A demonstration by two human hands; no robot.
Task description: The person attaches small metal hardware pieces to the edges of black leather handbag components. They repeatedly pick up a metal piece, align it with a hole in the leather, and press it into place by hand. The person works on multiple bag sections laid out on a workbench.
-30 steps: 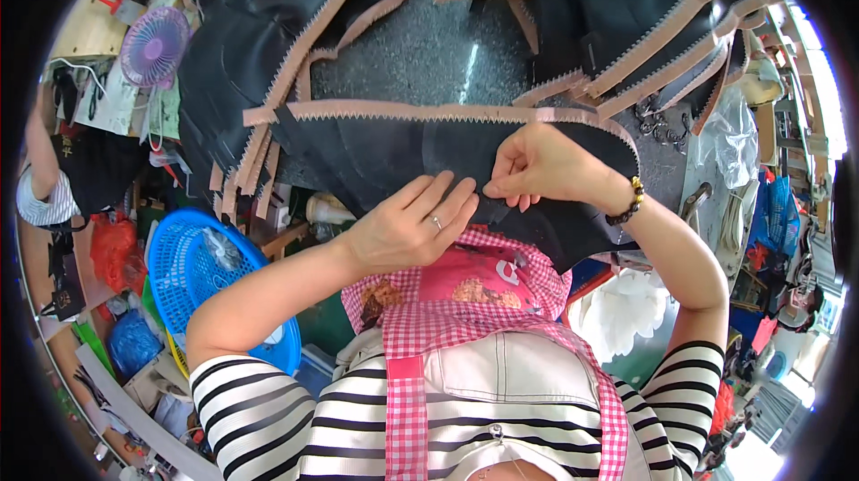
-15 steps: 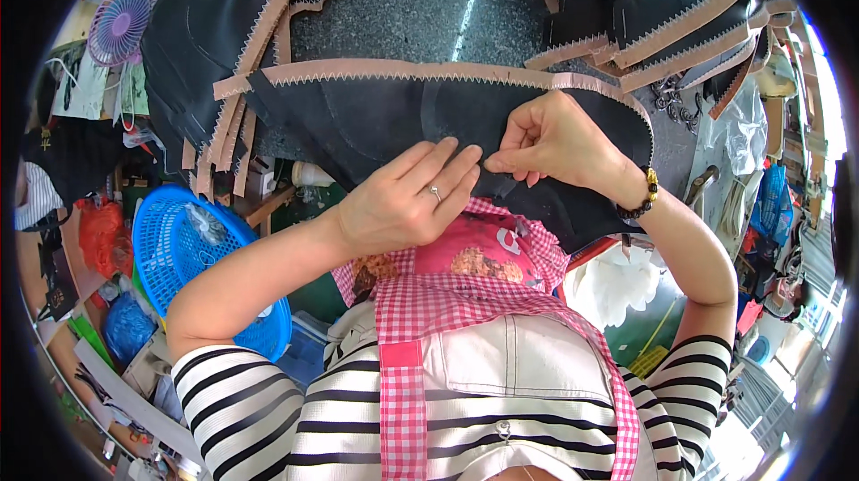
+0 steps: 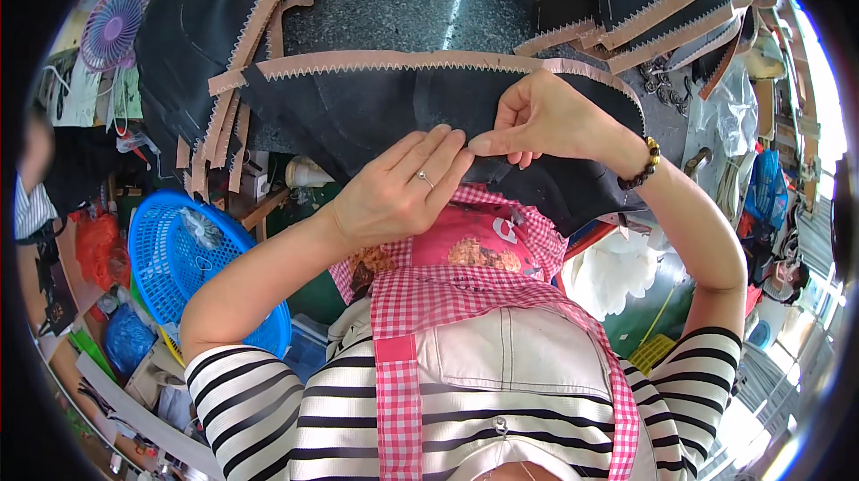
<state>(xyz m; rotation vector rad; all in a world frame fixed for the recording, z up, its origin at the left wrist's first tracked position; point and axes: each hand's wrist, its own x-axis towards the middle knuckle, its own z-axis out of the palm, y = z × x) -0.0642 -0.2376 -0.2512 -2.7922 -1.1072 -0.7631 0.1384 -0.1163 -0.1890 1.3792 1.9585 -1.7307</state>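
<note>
A black sheet-like panel, edged along its far side with a tan strip in zigzag stitching, spans the table edge in front of me and hangs down towards my lap. My left hand, with a ring on it, lies on the panel's near part, its fingers stretched out side by side. Just right of its fingertips, my right hand is closed in a pinch, thumb against curled forefinger, over the black surface. Whatever sits in that pinch is too small or hidden to make out.
Similar black pieces with tan edging are heaped at the left and right of the speckled grey tabletop. A blue plastic basket stands by my left arm. A purple fan and another person are at far left.
My right hand has shifted slightly left, its thumb now right by my left fingertips. The view has moved a little, and more of the other person shows at the left edge.
</note>
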